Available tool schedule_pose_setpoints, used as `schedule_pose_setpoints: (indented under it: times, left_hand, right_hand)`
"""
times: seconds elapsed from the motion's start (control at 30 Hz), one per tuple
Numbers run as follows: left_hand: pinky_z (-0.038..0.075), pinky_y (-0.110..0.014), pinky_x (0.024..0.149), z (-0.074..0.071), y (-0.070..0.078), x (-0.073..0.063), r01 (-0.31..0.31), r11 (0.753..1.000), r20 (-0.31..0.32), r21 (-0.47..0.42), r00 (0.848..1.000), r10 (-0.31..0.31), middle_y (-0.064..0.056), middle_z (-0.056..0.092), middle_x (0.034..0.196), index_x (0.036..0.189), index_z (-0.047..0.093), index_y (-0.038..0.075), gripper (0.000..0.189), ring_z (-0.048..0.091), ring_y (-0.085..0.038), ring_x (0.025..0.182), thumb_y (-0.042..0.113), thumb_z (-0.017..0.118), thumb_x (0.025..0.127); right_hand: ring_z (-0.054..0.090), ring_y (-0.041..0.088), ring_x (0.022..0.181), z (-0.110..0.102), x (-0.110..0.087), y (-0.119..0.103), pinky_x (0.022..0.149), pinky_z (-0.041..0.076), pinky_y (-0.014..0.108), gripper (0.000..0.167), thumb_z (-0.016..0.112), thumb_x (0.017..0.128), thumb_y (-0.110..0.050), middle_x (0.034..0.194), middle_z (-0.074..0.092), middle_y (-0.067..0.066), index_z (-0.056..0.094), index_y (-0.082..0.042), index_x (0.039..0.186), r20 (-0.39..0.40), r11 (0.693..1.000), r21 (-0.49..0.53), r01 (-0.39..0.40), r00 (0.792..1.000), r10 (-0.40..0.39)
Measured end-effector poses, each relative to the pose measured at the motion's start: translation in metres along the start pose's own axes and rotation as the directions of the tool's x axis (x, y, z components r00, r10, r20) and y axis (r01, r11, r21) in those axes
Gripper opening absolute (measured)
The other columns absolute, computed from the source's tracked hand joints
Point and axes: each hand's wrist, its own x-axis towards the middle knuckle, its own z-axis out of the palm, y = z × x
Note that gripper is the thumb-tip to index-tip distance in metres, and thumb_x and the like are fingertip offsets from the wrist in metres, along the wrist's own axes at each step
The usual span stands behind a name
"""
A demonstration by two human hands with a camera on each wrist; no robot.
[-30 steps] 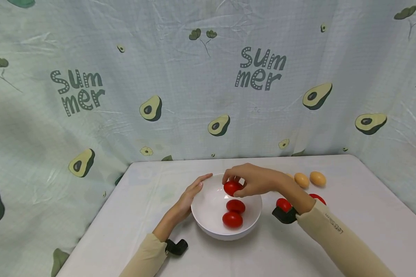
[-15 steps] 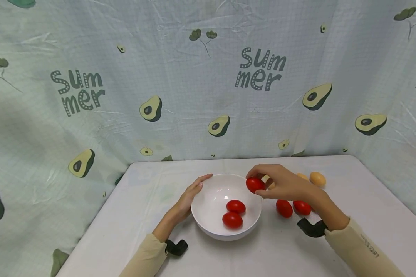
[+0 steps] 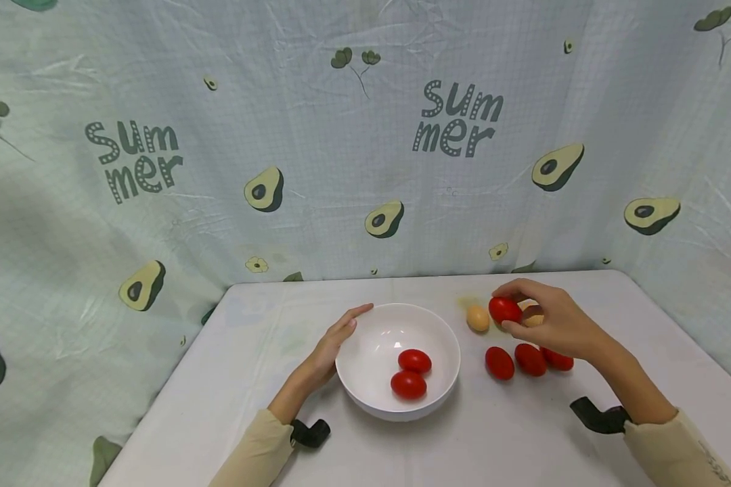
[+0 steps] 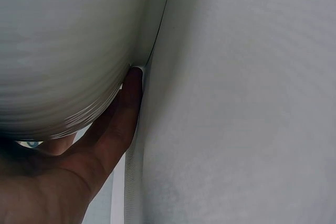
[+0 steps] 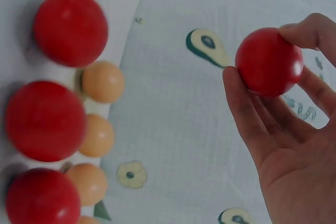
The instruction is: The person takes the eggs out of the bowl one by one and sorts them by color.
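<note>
My right hand (image 3: 554,318) pinches a red egg (image 3: 503,310) between thumb and fingertips, held in the air over the right part of the table. In the right wrist view the same red egg (image 5: 265,61) shows at the fingertips. My left hand (image 3: 327,348) rests with extended fingers against the left side of a white bowl (image 3: 368,352). The left wrist view has its fingers (image 4: 123,121) lying along the outer wall of the bowl (image 4: 68,51). Inside the bowl are two red eggs, one farther back (image 3: 414,360) and one nearer (image 3: 409,385).
Three red eggs (image 3: 499,364) lie in a row right of the bowl. Behind them are tan eggs (image 3: 478,318), partly hidden by my right hand; several tan eggs (image 5: 103,81) show in the right wrist view. A printed cloth (image 3: 317,135) hangs behind the white table (image 3: 268,338).
My right hand has carried the red egg from above the bowl rightward, past the rim, to near the tan eggs. The left hand has stayed at the bowl.
</note>
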Motion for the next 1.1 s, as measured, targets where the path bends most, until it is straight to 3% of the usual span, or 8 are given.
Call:
schedule_pose_setpoints:
  times: [0.13, 0.4, 0.5, 0.67, 0.77, 0.9, 1.03, 1.1]
  left_hand:
    - [0.032, -0.051, 0.126, 0.0, 0.0, 0.001, -0.006, 1.0, 0.002, -0.007, 1.0, 0.006, -0.004, 0.026, 0.172, 0.161, 0.035, 0.022, 0.05, 0.032, -0.03, 0.156, 0.032, 0.025, 0.113]
    - [0.033, -0.05, 0.125, 0.0, -0.001, 0.0, -0.006, 1.0, -0.002, -0.006, 1.0, 0.006, -0.003, 0.027, 0.171, 0.161, 0.036, 0.022, 0.05, 0.033, -0.03, 0.155, 0.033, 0.025, 0.113]
    - [0.033, -0.05, 0.126, -0.001, -0.001, 0.001, -0.007, 1.0, 0.001, -0.001, 1.0, 0.007, -0.003, 0.027, 0.171, 0.161, 0.036, 0.023, 0.05, 0.033, -0.03, 0.156, 0.034, 0.025, 0.113]
    - [0.036, -0.049, 0.124, -0.001, -0.001, 0.002, -0.01, 1.0, 0.005, -0.014, 1.0, 0.01, -0.004, 0.027, 0.171, 0.161, 0.036, 0.022, 0.05, 0.034, -0.03, 0.154, 0.034, 0.026, 0.114]
    - [0.038, -0.047, 0.123, -0.001, -0.002, 0.002, -0.011, 1.0, 0.006, -0.01, 1.0, 0.011, -0.005, 0.027, 0.171, 0.161, 0.036, 0.021, 0.05, 0.035, -0.03, 0.154, 0.033, 0.025, 0.114]
    - [0.038, -0.044, 0.123, -0.002, -0.002, 0.003, -0.01, 1.0, 0.012, -0.008, 1.0, 0.01, -0.005, 0.026, 0.171, 0.161, 0.035, 0.021, 0.05, 0.034, -0.03, 0.155, 0.031, 0.024, 0.114]
    - [0.035, -0.046, 0.125, -0.002, -0.001, 0.003, -0.003, 1.0, 0.021, -0.017, 1.0, 0.003, -0.005, 0.025, 0.172, 0.162, 0.034, 0.02, 0.05, 0.032, -0.03, 0.156, 0.029, 0.024, 0.114]
    - [0.033, -0.049, 0.126, -0.003, -0.001, 0.003, -0.007, 1.0, 0.028, -0.016, 1.0, 0.007, -0.007, 0.024, 0.172, 0.162, 0.033, 0.019, 0.05, 0.031, -0.032, 0.156, 0.029, 0.023, 0.114]
  right_hand:
    - [0.053, -0.012, 0.101, -0.007, -0.01, 0.013, 0.079, 0.056, 0.012, 0.046, 0.081, 0.084, -0.004, 0.118, 0.071, 0.008, 0.063, -0.011, 0.126, -0.053, 0.997, -0.009, -0.08, 0.995, 0.08]
    - [0.048, -0.015, 0.098, -0.023, -0.025, 0.039, 0.075, 0.053, 0.008, 0.043, 0.073, 0.095, -0.011, 0.123, 0.065, 0.022, 0.056, -0.005, 0.133, -0.116, 0.967, 0.035, -0.252, 0.96, 0.254]
    - [0.054, -0.001, 0.101, -0.028, -0.027, 0.047, 0.07, 0.053, 0.013, 0.042, 0.069, 0.098, -0.016, 0.124, 0.063, 0.024, 0.054, -0.005, 0.134, -0.135, 0.947, 0.015, -0.32, 0.938, 0.319]
    - [0.056, 0.041, 0.111, -0.033, -0.03, 0.06, 0.066, 0.049, 0.014, 0.046, 0.065, 0.1, -0.021, 0.129, 0.059, 0.032, 0.049, 0.001, 0.137, -0.147, 0.91, 0.004, -0.415, 0.9, 0.411]
    - [0.056, 0.047, 0.112, -0.037, -0.033, 0.07, 0.065, 0.05, 0.014, 0.049, 0.063, 0.101, -0.023, 0.13, 0.056, 0.035, 0.046, 0.004, 0.139, -0.127, 0.882, 0.017, -0.471, 0.874, 0.469]
    - [0.062, 0.037, 0.103, -0.044, -0.038, 0.082, 0.066, 0.056, 0.019, 0.053, 0.061, 0.102, -0.025, 0.129, 0.055, 0.037, 0.042, 0.007, 0.14, -0.051, 0.853, 0.039, -0.52, 0.852, 0.521]
    - [0.065, 0.02, 0.093, -0.051, -0.042, 0.094, 0.071, 0.063, 0.028, 0.054, 0.06, 0.104, -0.026, 0.127, 0.056, 0.038, 0.04, 0.009, 0.14, 0.045, 0.836, 0.057, -0.546, 0.838, 0.544]
    - [0.064, 0.017, 0.091, -0.053, -0.044, 0.099, 0.073, 0.065, 0.033, 0.054, 0.059, 0.104, -0.025, 0.126, 0.055, 0.039, 0.039, 0.011, 0.139, 0.082, 0.823, 0.066, -0.564, 0.825, 0.559]
